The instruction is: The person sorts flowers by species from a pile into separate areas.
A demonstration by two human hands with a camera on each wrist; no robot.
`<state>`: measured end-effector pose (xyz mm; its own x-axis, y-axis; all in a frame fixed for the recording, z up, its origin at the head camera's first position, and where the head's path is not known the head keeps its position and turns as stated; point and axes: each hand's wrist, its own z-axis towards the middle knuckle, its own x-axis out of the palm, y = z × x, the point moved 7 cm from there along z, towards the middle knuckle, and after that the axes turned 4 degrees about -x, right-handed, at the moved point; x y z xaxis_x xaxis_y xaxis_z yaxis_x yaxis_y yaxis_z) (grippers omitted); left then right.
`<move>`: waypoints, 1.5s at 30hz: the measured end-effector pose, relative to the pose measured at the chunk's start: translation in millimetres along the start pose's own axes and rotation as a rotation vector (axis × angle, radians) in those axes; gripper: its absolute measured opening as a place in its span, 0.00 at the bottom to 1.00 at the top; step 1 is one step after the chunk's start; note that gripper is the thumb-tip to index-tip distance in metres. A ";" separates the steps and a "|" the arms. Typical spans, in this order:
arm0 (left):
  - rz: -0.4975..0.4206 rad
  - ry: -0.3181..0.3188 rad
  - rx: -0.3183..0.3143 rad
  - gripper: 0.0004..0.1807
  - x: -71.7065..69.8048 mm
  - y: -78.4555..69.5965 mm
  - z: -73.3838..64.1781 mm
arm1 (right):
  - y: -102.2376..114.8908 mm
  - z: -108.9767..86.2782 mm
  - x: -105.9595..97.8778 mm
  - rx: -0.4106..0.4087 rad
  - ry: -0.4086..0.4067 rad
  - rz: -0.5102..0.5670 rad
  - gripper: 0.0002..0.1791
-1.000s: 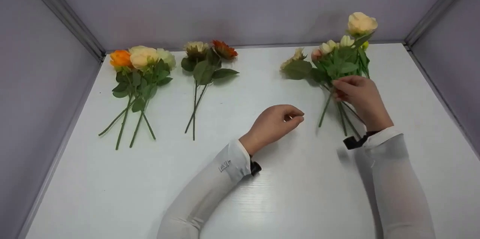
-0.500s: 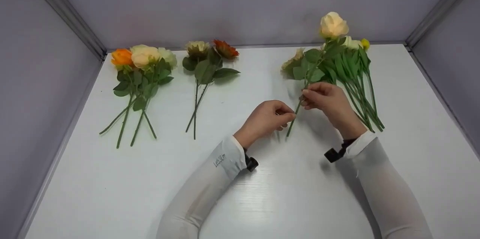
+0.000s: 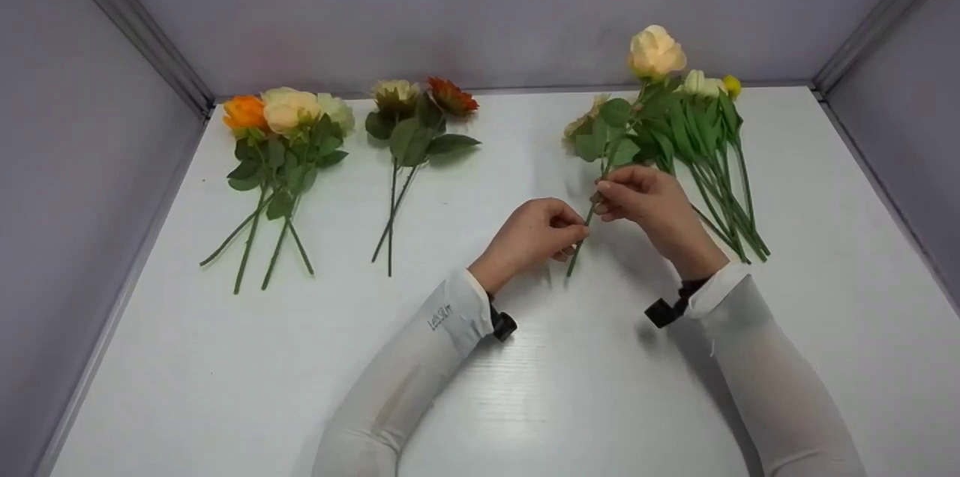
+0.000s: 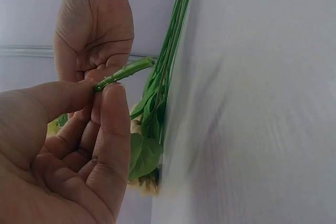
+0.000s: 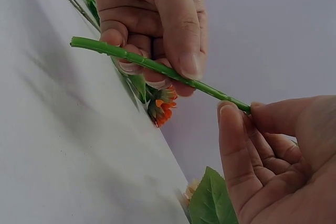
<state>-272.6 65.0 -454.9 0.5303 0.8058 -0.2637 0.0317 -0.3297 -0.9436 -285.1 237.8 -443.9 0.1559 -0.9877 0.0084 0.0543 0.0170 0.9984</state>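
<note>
A peach rose [image 3: 656, 52] is held tilted above the table's right half, its bloom toward the back wall. My right hand [image 3: 649, 211] pinches its stem [image 5: 157, 66] below the leaves, between thumb and forefinger. Lower down, my left hand [image 3: 534, 237] also pinches the stem; in the right wrist view its thumb lies on the stem with fingers behind. The cut end sticks out past the left hand, as the left wrist view shows. Right behind the rose lie white tulips [image 3: 701, 85] and a pale beige flower [image 3: 581, 124], both partly covered.
On the white table [image 3: 225, 379], an orange rose [image 3: 244, 112] and a cream rose [image 3: 291, 111] lie with others at the left. Between the groups are a dull yellow flower [image 3: 395, 96] and a red-orange flower [image 3: 451, 97]. Grey walls [image 3: 480, 12] enclose the table.
My right hand has drawn the peach rose leftward and toward me, off the right-hand bunch. My left hand has shifted slightly and now pinches the lower stem.
</note>
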 end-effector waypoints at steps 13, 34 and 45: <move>0.090 -0.107 -0.037 0.08 -70.1 14.0 -34.0 | -5.4 1.5 7.1 0.009 0.022 -0.136 0.21; 0.154 -0.621 -0.310 0.23 -301.8 104.0 -176.9 | -13.0 3.0 17.2 0.050 0.060 -0.219 0.26; 0.218 -0.618 -0.406 0.22 -307.2 129.6 -181.1 | -11.6 4.6 15.7 0.026 0.059 -0.222 0.25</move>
<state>-277.9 -314.3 -460.0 -0.0059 0.7907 -0.6121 0.3528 -0.5711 -0.7412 -287.8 221.4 -455.1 0.2007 -0.9560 -0.2141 0.0687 -0.2042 0.9765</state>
